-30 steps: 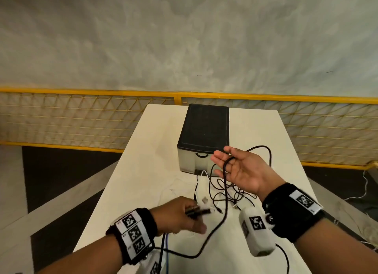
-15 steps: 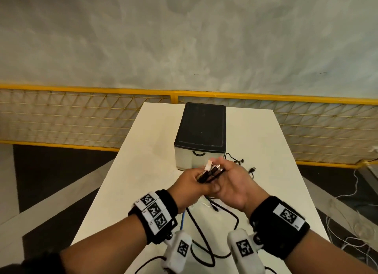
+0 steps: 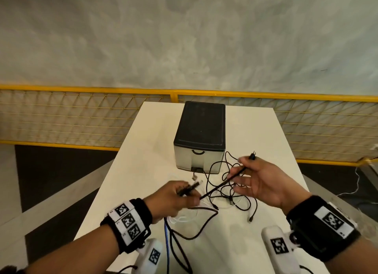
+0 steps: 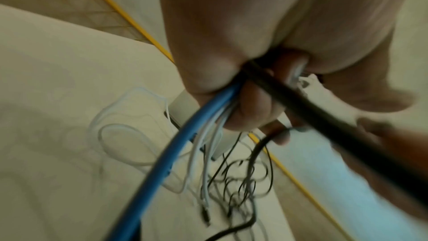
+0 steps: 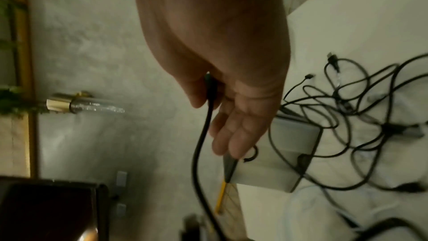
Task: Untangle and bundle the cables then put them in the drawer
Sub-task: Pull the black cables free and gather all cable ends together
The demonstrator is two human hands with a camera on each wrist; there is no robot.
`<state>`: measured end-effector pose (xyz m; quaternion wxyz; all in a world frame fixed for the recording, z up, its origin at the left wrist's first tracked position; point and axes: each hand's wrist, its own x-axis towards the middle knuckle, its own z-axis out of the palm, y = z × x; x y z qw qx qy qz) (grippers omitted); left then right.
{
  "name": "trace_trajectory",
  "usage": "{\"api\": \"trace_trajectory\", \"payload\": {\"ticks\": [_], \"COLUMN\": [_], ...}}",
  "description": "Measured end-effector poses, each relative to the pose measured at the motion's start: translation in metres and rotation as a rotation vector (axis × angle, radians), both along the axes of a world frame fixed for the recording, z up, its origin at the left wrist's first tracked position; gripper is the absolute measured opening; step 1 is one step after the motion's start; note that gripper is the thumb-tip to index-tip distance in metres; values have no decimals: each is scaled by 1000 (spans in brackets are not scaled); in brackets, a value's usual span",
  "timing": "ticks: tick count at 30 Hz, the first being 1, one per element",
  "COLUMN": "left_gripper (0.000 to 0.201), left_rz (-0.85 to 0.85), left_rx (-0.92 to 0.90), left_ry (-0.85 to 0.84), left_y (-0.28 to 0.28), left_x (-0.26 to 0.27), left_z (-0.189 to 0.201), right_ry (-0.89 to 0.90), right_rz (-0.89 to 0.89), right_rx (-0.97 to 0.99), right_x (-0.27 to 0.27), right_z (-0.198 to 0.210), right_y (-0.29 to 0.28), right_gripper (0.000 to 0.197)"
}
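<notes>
My left hand [image 3: 184, 194] grips a bunch of cable ends, and black plugs [image 3: 191, 187] stick out of the fist. In the left wrist view a blue cable [image 4: 162, 162], white cables [image 4: 203, 144] and a taut black cable [image 4: 324, 116] leave that fist. My right hand [image 3: 243, 168] pinches the taut black cable [image 3: 221, 184] near its plug between thumb and forefinger, the other fingers spread; the pinch also shows on the black cable [image 5: 209, 91] in the right wrist view. Loose black cables [image 3: 233, 194] lie tangled on the table before the black-topped drawer unit [image 3: 200, 128], whose drawer [image 3: 197, 160] is closed.
The white table [image 3: 143, 161] is narrow, with edges close on both sides. A yellow mesh fence [image 3: 81, 118] runs behind it. A blue cable [image 3: 166, 239] and a black loop [image 3: 194, 232] trail off the near edge. Another thin cable [image 3: 357, 183] lies on the floor at right.
Half a second ago both hands met at the bunch of plugs in front of the drawer. They have since drawn apart: the right hand pulled one black cable out to the right, the left dropped lower.
</notes>
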<state>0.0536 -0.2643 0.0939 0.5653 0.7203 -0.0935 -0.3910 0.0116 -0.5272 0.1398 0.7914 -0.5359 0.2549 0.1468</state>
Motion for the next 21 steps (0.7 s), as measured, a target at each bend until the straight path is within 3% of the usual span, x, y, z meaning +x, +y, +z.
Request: {"api": "trace_trajectory", "payload": {"ticks": [3,6,11,13,15,16,18,19,21], "left_gripper": [8,22,38,45,51,50,45,42,36], "left_rz": [173,243,262,290,322,336,378,403,444], "left_rx": [-66,-117,-187,-200,-215,-231,-281,-310,-368], "left_ry": [16,12,-55,-59,-53,-46,-16,1,36], "left_y": [1,0,-10,-14,-16,-16,-18,-18,-20], "left_x": [14,24,30,31,31,32,31,31,31], "left_z": [9,17,31,36,41,43,44,44,43], "right_ry": [50,145,130,203,231,206,206,195,107], "right_rz": [295,748,1118,1088,1039,1125,1198,1138,761], "right_rx": [-156,-367,-870,-997,-952,-926,-930,-969,-1023], "right_x": [-34,-71,-107,-115,-123,-120,-108,-97,-62], "right_z": [-12,-29,-61,-75,-91,-96,-92,-92,-95], "right_y": [-4,-8,-6,-2,-8,-14,-24,-34,-56], "right_gripper": [10,14,28,36,41,45,21,14,12]}}
